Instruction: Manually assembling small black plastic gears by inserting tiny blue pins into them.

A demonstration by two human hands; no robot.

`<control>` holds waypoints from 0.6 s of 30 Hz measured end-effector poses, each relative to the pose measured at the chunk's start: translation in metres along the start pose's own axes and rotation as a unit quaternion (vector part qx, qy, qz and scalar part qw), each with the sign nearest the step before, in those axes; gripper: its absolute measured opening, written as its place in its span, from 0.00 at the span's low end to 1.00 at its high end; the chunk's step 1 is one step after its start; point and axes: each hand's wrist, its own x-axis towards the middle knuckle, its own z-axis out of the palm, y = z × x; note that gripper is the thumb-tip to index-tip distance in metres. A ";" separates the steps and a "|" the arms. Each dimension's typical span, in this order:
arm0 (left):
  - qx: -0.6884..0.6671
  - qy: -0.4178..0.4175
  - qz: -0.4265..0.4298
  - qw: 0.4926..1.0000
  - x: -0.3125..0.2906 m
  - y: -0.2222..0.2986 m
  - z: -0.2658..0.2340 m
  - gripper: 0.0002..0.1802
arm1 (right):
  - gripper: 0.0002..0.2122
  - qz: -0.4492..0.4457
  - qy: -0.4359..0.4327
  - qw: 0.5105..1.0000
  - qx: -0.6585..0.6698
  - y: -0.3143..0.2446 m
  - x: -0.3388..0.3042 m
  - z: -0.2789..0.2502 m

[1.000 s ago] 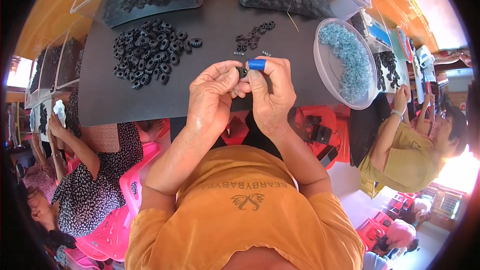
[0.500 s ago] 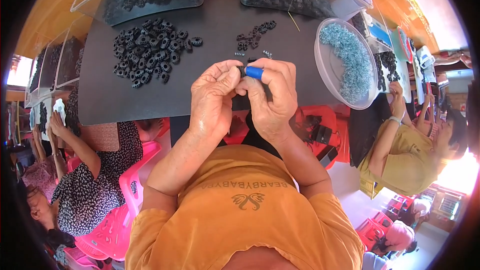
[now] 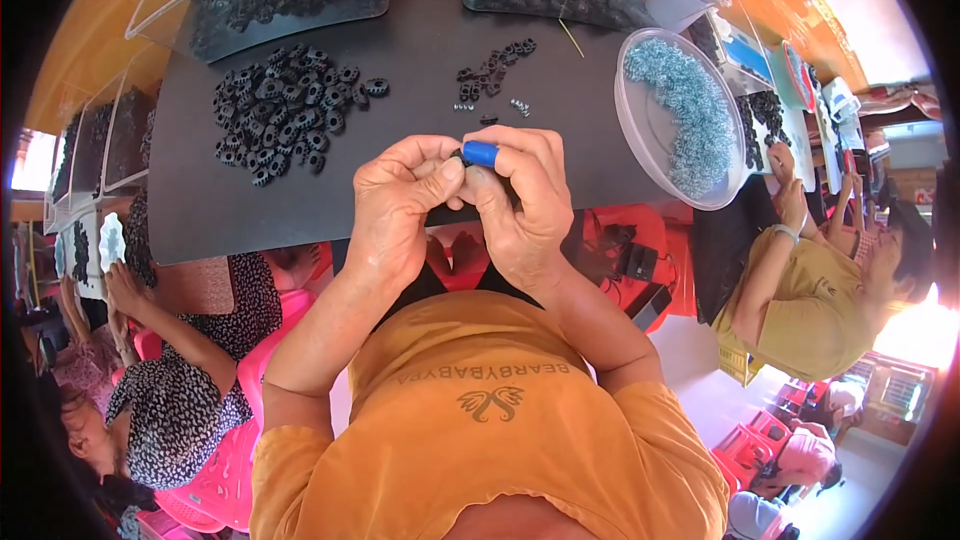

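Note:
Just over the table's near edge, my left hand (image 3: pixel 395 205) pinches a small black plastic part (image 3: pixel 459 154) between thumb and fingers. My right hand (image 3: pixel 525 205) closes on the same part from the other side; a blue sleeve (image 3: pixel 480 153) covers its index fingertip. Fingers hide most of the part. Beyond my hands lie one small black piece (image 3: pixel 488 119), two short rows of tiny metal springs (image 3: pixel 520 107), and a cluster of small black pieces (image 3: pixel 492 72). A heap of black oval housings (image 3: pixel 275 110) spreads to the left.
A round clear tray (image 3: pixel 622 125) of bluish springs stands at the right of the dark table (image 3: pixel 400 50). Two clear bins (image 3: pixel 290 0) of black parts line the far side. A thin yellowish stick (image 3: pixel 571 37) lies nearby. Co-workers (image 3: pixel 800 290) sit on both sides.
The whole scene has shifted slightly in the picture as my head moved. Both hands stay together on the black part, now a little farther from the springs and loose pieces.

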 end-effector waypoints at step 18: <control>0.073 -0.032 0.026 0.996 0.015 -0.002 -0.015 0.08 | 0.08 0.018 -0.097 0.955 -0.280 0.111 0.084 -0.029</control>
